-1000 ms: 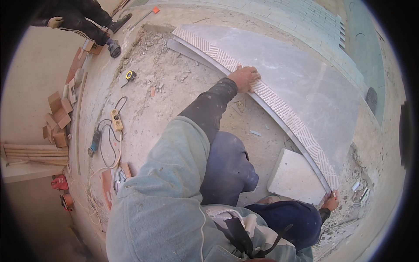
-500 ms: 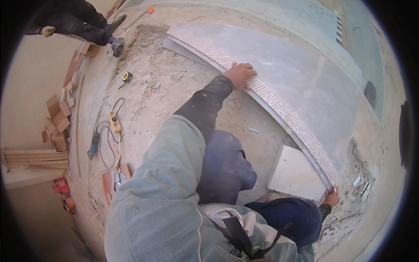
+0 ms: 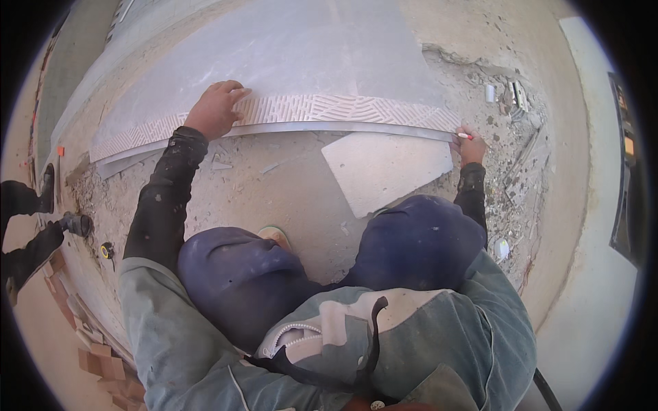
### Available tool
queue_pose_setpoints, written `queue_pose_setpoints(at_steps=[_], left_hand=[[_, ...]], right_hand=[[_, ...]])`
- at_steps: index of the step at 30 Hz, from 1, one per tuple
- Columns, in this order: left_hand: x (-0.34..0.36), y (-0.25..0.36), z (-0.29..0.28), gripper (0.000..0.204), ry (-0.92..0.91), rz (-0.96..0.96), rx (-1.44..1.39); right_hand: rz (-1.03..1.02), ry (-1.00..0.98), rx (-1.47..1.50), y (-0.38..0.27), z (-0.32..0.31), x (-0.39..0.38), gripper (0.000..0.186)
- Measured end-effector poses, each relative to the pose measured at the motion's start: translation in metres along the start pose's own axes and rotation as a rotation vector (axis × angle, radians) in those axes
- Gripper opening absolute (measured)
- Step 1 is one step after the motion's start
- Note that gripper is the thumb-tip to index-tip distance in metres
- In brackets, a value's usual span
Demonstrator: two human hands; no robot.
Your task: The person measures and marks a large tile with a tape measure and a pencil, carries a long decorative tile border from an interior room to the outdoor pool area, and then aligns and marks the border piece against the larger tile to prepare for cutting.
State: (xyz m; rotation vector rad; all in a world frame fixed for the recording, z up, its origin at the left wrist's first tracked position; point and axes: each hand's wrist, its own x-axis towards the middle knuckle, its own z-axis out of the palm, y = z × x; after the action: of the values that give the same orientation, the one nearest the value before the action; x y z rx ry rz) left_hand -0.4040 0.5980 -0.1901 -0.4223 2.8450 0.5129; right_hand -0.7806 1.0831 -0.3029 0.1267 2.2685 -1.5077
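Note:
A large grey slab [image 3: 295, 48] spans the upper middle, edged by a band of cream patterned ridges [image 3: 353, 106] and a thin metal bar [image 3: 343, 127] along its near side. My left hand [image 3: 216, 109] rests over that band left of centre, fingers bent and apart on the slab. At the right end of the bar, my right hand [image 3: 469, 146] is closed on a small red and white pen [image 3: 466, 136]. A pale square board [image 3: 384, 171] lies under the near edge.
Another person's legs and shoes [image 3: 27, 240] are at the far left, beside a tape measure [image 3: 107, 251]. Cardboard pieces [image 3: 103, 363] lie lower left. Rubble [image 3: 521, 137] and a broken edge run down the right, before a pale ledge [image 3: 576, 288]. My knees [image 3: 418, 246] are bent close below the slab.
The view has swung round, so the slab's edge runs nearly level across the picture. My left hand's fingers look more spread. My right hand remains at the bar's end.

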Motion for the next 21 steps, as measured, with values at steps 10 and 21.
queue_pose_setpoints(at_steps=[10,21], left_hand=[[0.097,0.210,0.034,0.084,-0.208,0.509,0.263],[0.104,0.239,0.048,0.032,-0.163,0.348,0.313]], right_hand=[[-0.013,-0.009,0.026,-0.017,0.004,-0.016,0.035],[-0.069,-0.072,-0.076,0.004,-0.002,0.006,0.043]])
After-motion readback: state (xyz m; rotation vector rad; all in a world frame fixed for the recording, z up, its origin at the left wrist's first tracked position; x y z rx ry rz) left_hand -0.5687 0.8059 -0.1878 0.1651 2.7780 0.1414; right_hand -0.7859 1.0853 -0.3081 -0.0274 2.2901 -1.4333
